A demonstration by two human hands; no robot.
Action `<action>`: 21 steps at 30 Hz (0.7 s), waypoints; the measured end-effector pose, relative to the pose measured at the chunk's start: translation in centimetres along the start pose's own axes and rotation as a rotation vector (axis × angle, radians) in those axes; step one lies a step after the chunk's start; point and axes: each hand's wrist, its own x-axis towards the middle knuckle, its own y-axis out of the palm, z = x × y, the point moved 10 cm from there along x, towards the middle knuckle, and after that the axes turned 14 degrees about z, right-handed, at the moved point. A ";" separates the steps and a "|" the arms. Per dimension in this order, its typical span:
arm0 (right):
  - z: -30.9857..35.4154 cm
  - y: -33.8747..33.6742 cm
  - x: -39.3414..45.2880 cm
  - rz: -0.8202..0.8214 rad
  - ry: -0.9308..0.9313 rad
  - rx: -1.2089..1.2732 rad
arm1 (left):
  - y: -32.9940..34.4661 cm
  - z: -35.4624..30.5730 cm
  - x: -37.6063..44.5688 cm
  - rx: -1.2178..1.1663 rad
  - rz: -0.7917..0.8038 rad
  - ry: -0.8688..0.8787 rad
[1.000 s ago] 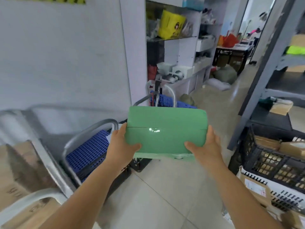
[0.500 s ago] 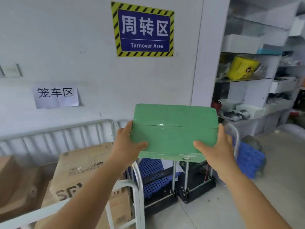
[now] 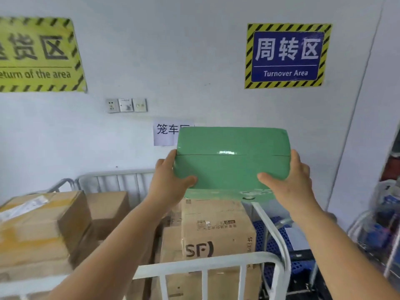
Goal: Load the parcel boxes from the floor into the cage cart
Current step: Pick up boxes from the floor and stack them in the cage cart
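The green parcel box [image 3: 232, 162] is held in the air above the white cage cart [image 3: 201, 266]. The left hand [image 3: 171, 180] and the right hand [image 3: 287, 180] each have a firm grip on one side, thumbs on its near face. Inside the cart, under the box, stands a brown SF carton [image 3: 216, 230].

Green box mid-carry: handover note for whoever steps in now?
Left hand grips the left end of the green box; right hand grips the right end.
Box is held in the air above the cage cart, over the SF carton.
Done: several brown cartons already sit in the cart.
Left: set the green box down inside. The floor pile is out of view, so the remaining count is unknown.
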 end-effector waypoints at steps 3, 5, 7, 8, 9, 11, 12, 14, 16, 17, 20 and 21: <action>2.8 5.3 0.8 0.040 -0.029 0.021 | -4.8 3.0 -0.3 -0.004 -0.039 -0.031; 4.4 8.8 1.3 0.065 -0.033 0.034 | -7.8 5.0 -0.4 -0.003 -0.069 -0.050; 5.7 12.1 1.9 0.098 -0.043 0.038 | -10.2 7.1 -0.3 -0.001 -0.093 -0.080; 6.2 13.6 2.3 0.116 -0.050 0.042 | -11.3 8.2 -0.1 -0.002 -0.103 -0.094; 6.6 14.9 2.7 0.131 -0.054 0.050 | -12.1 9.1 0.0 -0.001 -0.112 -0.104; 7.4 17.6 3.8 0.164 -0.060 0.062 | -13.7 11.0 0.5 0.007 -0.137 -0.123; 7.7 19.1 4.5 0.183 -0.061 0.068 | -14.4 12.0 0.8 0.012 -0.152 -0.137; 8.2 22.0 6.2 0.227 -0.061 0.087 | -15.7 14.3 1.7 0.009 -0.180 -0.173; 8.4 24.8 8.2 0.269 -0.066 0.088 | -16.6 16.5 2.9 0.003 -0.211 -0.202; 8.4 26.1 9.3 0.288 -0.071 0.082 | -16.9 17.5 3.8 0.006 -0.220 -0.216; 8.0 29.4 13.1 0.327 -0.078 0.080 | -17.5 20.4 6.7 -0.004 -0.238 -0.252; 7.9 30.3 14.3 0.341 -0.073 0.078 | -17.5 21.2 7.7 -0.005 -0.238 -0.265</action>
